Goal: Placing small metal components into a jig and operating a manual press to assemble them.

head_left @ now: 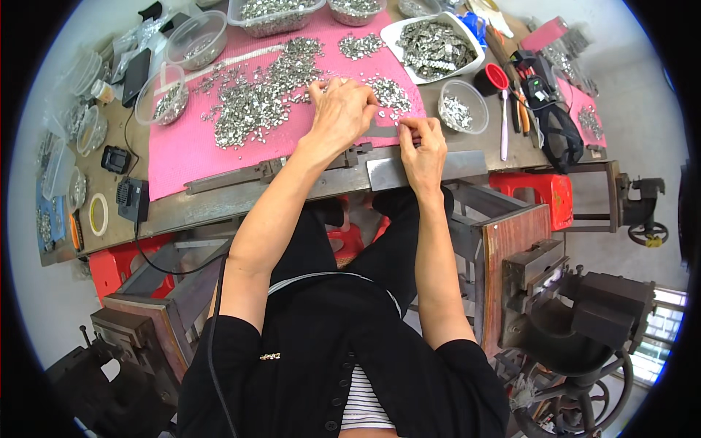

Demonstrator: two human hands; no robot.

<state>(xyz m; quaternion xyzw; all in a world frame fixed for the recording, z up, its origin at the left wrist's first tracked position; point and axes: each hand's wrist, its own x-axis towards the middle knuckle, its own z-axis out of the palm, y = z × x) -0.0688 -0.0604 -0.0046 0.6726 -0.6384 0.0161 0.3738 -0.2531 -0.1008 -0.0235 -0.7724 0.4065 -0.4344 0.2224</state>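
Observation:
My left hand [342, 108] reaches over the pink mat [171, 157], between a wide heap of small silvery metal pieces [255, 102] and a smaller scatter of them [391, 95]. Its fingers curl downward, and their tips are partly hidden; what they hold cannot be made out. My right hand [423, 146] is closed in a pinch at the end of a flat grey metal strip [381, 132]. Whatever sits between thumb and forefinger is too small to name. Below that wrist lies a bare steel plate [387, 175] along the bench edge, beside a long metal rail fixture [241, 175].
Clear tubs [464, 109] and a white tray of metal parts [436, 47] surround the mat. A red cup [493, 77], a pink-handled tool [504, 135] and pliers [522, 109] lie right. A black corded box [132, 199] sits left. Machines with handwheels [584, 321] flank me.

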